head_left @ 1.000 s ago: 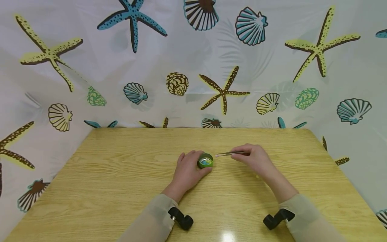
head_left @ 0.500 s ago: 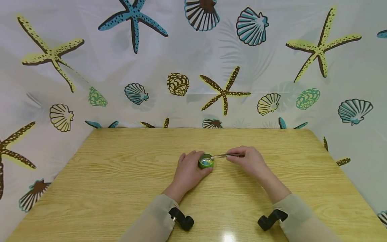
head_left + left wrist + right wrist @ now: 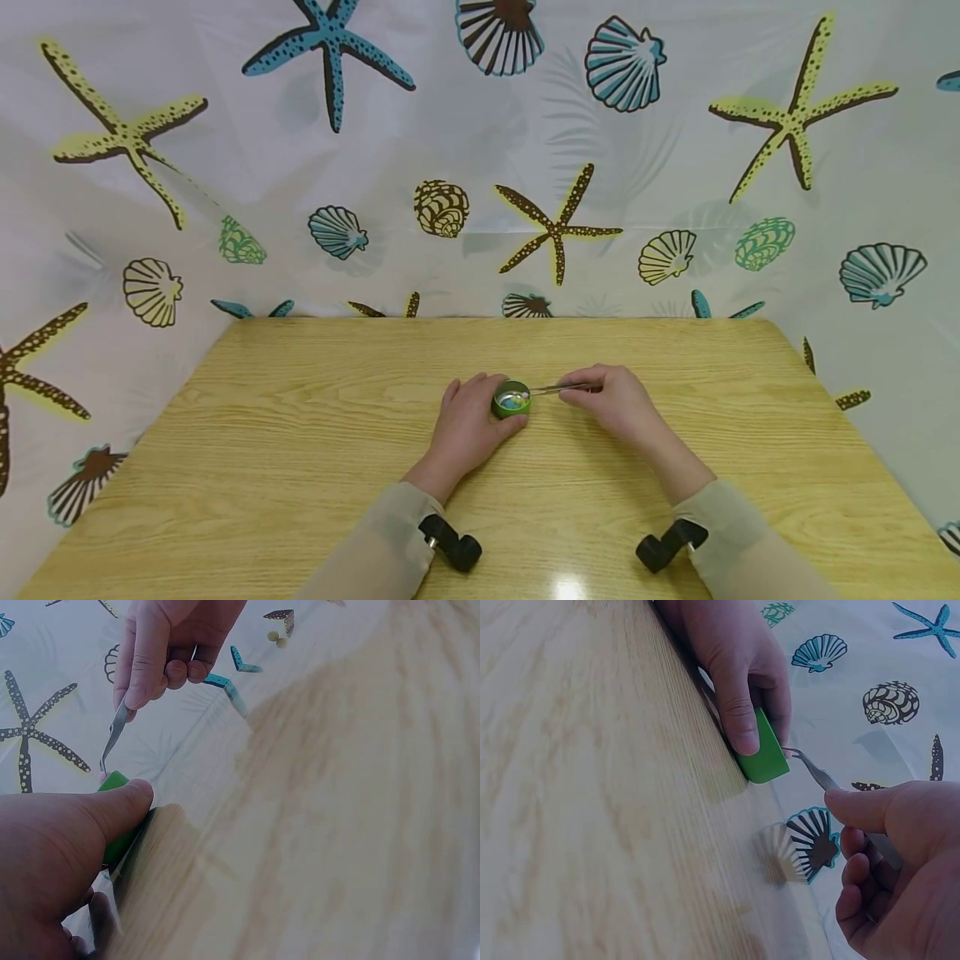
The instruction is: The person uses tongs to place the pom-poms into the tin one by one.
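On the table stands a small round green container point(image 3: 512, 412), silvery inside, with blue and yellow bits in it. My left hand point(image 3: 467, 425) grips it, thumb on the near side and fingers round the far side. My right hand point(image 3: 611, 400) pinches metal tweezers point(image 3: 558, 388) between thumb and fingers; the remaining fingers are curled, as the right wrist view shows. The tweezers' tips reach the container's right rim. Right at the tips is a small pale pinkish piece point(image 3: 525, 395). From the side, the green wall point(image 3: 769, 756) hides the container's inside.
A wooden table point(image 3: 337, 467) lies under both hands, its back edge against a white cloth point(image 3: 480, 125) printed with starfish and shells. In the left wrist view, small yellowish round pieces point(image 3: 272, 636) appear beyond the right hand. Each sleeve bears a black mount point(image 3: 450, 542).
My right hand has moved left with the tweezers, taking their tips and the pale piece from beside the container to its rim. My left hand has stayed in place on the container.
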Available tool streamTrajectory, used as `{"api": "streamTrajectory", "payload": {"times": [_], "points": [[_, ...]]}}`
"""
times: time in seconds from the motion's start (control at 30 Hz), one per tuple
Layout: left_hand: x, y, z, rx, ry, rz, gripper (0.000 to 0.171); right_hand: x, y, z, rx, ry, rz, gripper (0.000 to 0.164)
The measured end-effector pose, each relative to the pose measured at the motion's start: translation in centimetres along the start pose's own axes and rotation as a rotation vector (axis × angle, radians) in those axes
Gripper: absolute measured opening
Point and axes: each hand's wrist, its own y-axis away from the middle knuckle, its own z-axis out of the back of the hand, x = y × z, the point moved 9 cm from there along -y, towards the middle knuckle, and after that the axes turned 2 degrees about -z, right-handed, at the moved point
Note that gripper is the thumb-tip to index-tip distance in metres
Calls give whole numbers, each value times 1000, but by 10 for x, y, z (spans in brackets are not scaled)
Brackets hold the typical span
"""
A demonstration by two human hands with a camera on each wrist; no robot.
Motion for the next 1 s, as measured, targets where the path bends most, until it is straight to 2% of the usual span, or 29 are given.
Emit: {"api": "streamTrajectory", "payload": {"times": [0.3, 1.0], "points": [[0, -1, -1, 5, -2, 1, 66, 0, 0, 0, -4, 34, 21, 16], [2, -1, -2, 3, -5, 6, 67, -4, 10, 14, -39, 14, 1, 17]]}}
